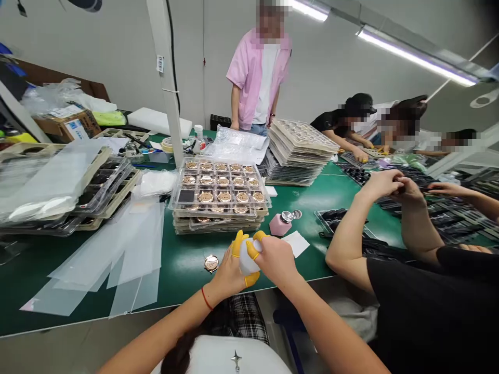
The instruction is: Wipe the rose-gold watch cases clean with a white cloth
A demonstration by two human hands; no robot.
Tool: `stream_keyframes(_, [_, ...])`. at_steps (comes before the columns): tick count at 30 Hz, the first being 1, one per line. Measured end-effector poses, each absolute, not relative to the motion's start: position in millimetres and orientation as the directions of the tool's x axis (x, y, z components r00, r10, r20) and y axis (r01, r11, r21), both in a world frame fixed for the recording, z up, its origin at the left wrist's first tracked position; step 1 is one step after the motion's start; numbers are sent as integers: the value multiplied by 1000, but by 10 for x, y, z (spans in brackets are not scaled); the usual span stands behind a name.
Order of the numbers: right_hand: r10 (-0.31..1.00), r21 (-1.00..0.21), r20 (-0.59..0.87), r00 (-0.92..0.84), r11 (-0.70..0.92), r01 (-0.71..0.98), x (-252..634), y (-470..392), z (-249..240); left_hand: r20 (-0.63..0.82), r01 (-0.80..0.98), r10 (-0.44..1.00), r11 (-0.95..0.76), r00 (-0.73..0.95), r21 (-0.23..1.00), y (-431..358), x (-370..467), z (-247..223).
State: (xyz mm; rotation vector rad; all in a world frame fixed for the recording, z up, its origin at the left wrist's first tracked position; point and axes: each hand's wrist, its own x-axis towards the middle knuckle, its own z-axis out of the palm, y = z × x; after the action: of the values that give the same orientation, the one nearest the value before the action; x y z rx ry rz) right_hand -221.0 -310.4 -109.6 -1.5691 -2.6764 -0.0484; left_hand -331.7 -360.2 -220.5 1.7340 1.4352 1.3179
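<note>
White rounded object, held between both hands

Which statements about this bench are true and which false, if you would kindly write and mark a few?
1. Both the left hand and the right hand touch a white object. True.
2. A pink bottle stands near a white sheet. True.
3. The loose round piece lies on that sheet. False: it lies on the green tabletop.
4. A red band circles the right wrist. False: it circles the left.
</note>
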Motion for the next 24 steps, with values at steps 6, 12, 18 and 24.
stream_keyframes(6, [754, 28, 124, -645, 647, 762, -2284, -3075, -1203, 332, 353, 943, -314, 12, 881, -3576, -3462, -1991])
stream_keyframes(12, [409, -63, -16, -912, 910, 409, -2161, -2851, -984, 284, 141, 923, -327, 258, 934, -3437, -3669, -1951])
stream_keyframes(18, [382, -297, 48, -923, 888, 353, -2072, -2968, -805, 306, 24, 934, -315, 185, 949, -3395, -3682, -2108])
stream_keyframes(24, [776, 37, -25, -630, 630, 776, -2208, -3036, -969, 344, 175, 925, -370, 161, 912, -3399, -3608, -2149])
